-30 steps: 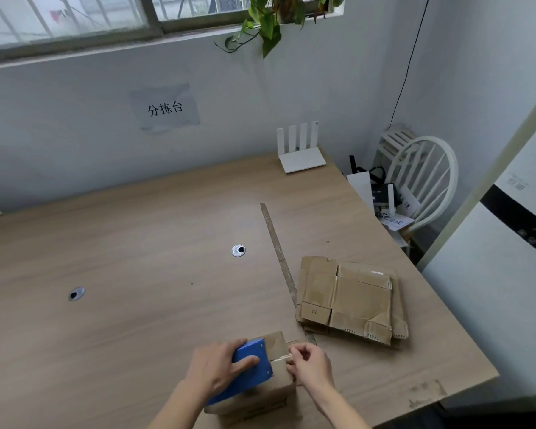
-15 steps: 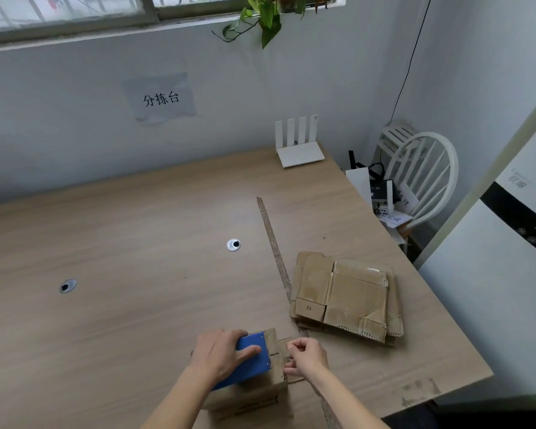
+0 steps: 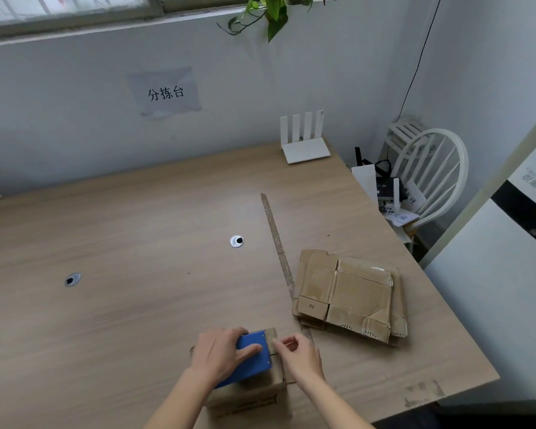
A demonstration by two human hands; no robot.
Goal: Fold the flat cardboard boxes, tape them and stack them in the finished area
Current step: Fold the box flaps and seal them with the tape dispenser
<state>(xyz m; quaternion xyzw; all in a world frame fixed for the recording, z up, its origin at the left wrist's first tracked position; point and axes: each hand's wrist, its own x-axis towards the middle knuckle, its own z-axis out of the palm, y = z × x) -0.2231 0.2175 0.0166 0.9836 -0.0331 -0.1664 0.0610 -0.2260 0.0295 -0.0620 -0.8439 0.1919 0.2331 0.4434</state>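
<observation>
The left hand (image 3: 220, 354) curls round a blue tape dispenser (image 3: 252, 357), thumb laid across its blue face, pressing it onto the top of a folded box (image 3: 254, 394) at the near edge of the surface (image 3: 136, 274); the right hand (image 3: 297, 356) sits just beside it at 3 o'clock, thumb and forefinger pinched together at the box's far right corner, seemingly on a tape end, though the tape itself is too faint to make out; the dispenser's long axis runs from about 7 o'clock to 1 o'clock, its toothed end pointing toward 1 o'clock. Compared with half a second ago, both hands sit slightly farther from the body on the box top, and the right hand's fingers have risen from the box's side to its upper edge. Outward at 2 o'clock lies a stack of flat boxes (image 3: 350, 294), apart from the hands; a long thin strip (image 3: 277, 243) runs between, from near the right hand toward 12 o'clock; two round grommets (image 3: 236, 241) lie at 11 o'clock; a white router (image 3: 305, 144) stands at the far edge; a white chair (image 3: 430, 178) stands off the surface at 2 o'clock.
</observation>
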